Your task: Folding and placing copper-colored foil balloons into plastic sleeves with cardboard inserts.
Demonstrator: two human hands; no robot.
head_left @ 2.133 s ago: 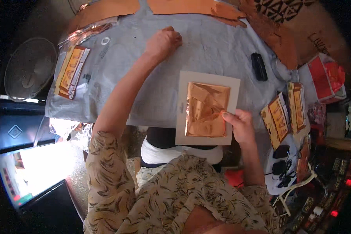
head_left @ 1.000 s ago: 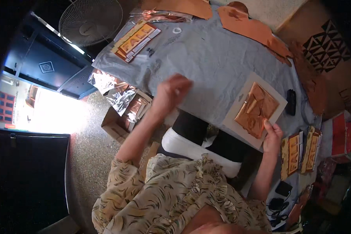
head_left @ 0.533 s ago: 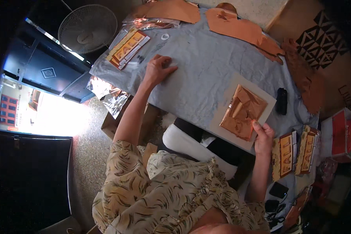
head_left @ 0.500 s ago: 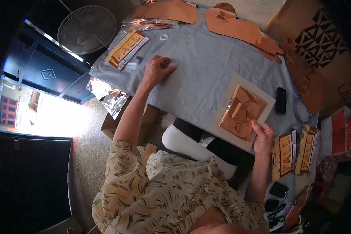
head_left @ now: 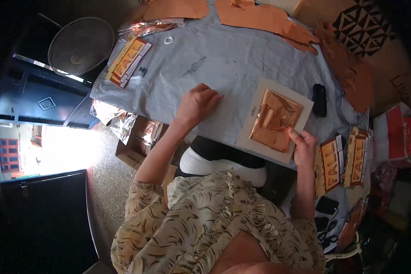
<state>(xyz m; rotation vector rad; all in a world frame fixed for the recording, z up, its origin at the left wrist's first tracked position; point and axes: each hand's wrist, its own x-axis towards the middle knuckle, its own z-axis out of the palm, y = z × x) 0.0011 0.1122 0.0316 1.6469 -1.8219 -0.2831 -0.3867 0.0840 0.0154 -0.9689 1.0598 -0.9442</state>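
My right hand point(head_left: 303, 148) grips the lower right edge of a beige card point(head_left: 252, 132), thumb on top. On this card lies a folded, shiny copper-coloured foil packet point(head_left: 275, 122). The card rests over the near edge of the cloth-covered table, tilted a little. My left hand point(head_left: 198, 105) is over the cloth to the left of the card, apart from it. Its fingers are curled and pressed together; whatever they hold, if anything, is hidden. A white ring-shaped roll point(head_left: 169, 40) sits farther off at the far left.
Grey cloth point(head_left: 214, 75) covers the table. Printed header cards point(head_left: 129, 60) lie at the left, with more printed cards point(head_left: 331, 164) at the right. A black object point(head_left: 319, 100) lies beside the beige card. Copper-brown sheets point(head_left: 265, 20) line the far edge. A fan point(head_left: 82, 45) stands at left.
My left hand has moved from near the left header cards toward the beige card, its fingers now more closed. My right hand keeps its grip on the card. The whole view has shifted slightly.
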